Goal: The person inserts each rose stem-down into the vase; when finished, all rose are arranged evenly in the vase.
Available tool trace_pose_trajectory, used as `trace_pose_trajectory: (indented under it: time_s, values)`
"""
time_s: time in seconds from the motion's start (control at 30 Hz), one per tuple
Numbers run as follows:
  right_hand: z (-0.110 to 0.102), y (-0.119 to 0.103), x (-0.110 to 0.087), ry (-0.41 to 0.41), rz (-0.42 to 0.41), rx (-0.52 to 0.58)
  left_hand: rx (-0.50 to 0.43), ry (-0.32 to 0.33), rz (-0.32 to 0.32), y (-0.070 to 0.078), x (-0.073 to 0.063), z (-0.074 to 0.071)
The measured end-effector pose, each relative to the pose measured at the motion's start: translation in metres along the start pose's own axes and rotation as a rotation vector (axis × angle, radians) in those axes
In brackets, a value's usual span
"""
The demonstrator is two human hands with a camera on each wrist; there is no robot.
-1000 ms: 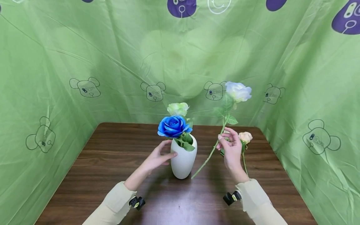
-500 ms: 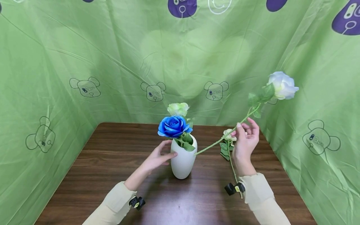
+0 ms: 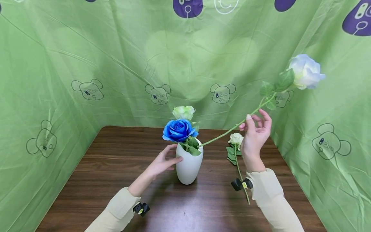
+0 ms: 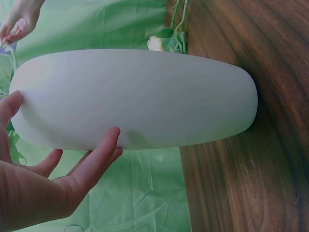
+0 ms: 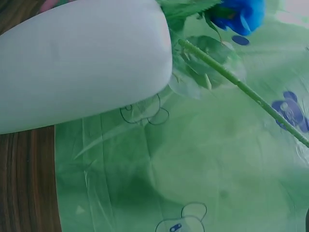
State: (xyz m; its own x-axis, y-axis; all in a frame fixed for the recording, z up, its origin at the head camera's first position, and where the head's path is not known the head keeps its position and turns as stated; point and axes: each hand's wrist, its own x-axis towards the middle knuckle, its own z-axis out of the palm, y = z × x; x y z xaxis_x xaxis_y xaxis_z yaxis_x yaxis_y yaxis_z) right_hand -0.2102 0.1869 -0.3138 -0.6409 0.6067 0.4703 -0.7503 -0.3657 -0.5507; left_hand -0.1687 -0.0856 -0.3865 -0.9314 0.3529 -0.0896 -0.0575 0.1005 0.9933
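Observation:
A white vase [image 3: 189, 167] stands upright on the table, holding a blue rose [image 3: 179, 130] and a pale green rose [image 3: 184, 112]. My left hand [image 3: 164, 162] holds the vase's left side near the top, thumb on the front and fingers round the far side. My right hand [image 3: 256, 137] pinches the green stem of a white-blue rose [image 3: 306, 71] between thumb and fingers. That rose slants up to the right, its lower stem end right at the vase's rim. In the right wrist view, the stem [image 5: 241, 87] runs toward the vase mouth among leaves; the right hand is out of sight.
A cream rose [image 3: 236, 139] with a long stem lies on the wooden table [image 3: 116, 154] right of the vase, partly behind the right wrist's camera. Green cloth [image 3: 121, 64] with bear drawings hangs behind the table and along both sides.
My right hand moved right and upward, tilting the white-blue rose over to the right. Its stem end rose from near the vase's base to the rim. The left hand and vase stayed still.

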Motion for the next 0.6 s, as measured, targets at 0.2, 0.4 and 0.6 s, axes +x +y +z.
trace_pose_trajectory:
  time_s: [0.2, 0.4, 0.6]
  values:
    - [0.015, 0.011, -0.010, -0.188, -0.019, -0.135, -0.001, -0.003, 0.000, 0.000, 0.000, 0.000]
    - [0.021, 0.023, -0.024, -0.382, -0.028, -0.254, 0.002, 0.003, -0.008, 0.000, 0.000, 0.000]
    - [0.027, 0.028, -0.040, -0.515, -0.003, -0.365, 0.001, 0.002, -0.008, -0.001, 0.000, 0.000]
